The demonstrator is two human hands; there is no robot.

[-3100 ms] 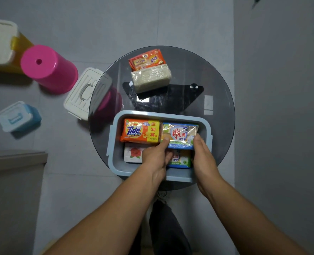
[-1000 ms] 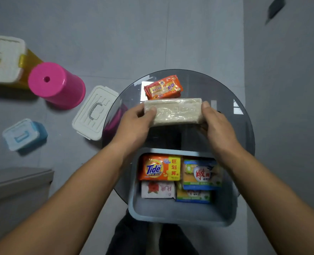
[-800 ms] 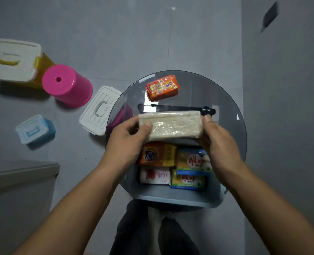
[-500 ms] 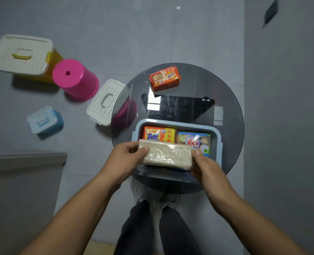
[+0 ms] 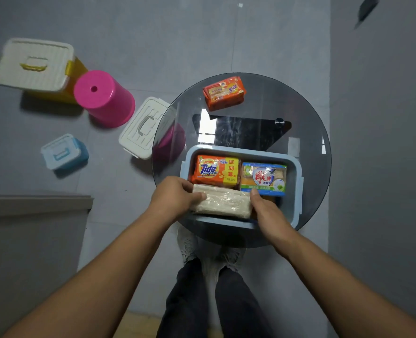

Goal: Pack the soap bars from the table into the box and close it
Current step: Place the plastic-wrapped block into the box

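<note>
Grey tiled floor [image 5: 202, 32], round glass table [image 5: 307, 132] w/ blue box [image 5: 297, 172] at its near edge, in easy reach. L hand [image 5: 175, 196] and R hand [image 5: 268, 212] each grip a short end of the pale soap bar [image 5: 222, 202], held flat in the box's near row beside the Tide bar [image 5: 216, 170], prob. so it drops in w/o snagging the tight fit. Orange bar [image 5: 224, 92] at the table's far side still to pack.

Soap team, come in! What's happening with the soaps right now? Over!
Left hand and right hand grip the pale soap bar, in the blue box. Orange soap bar lies on the table. Nothing blocking.
</note>
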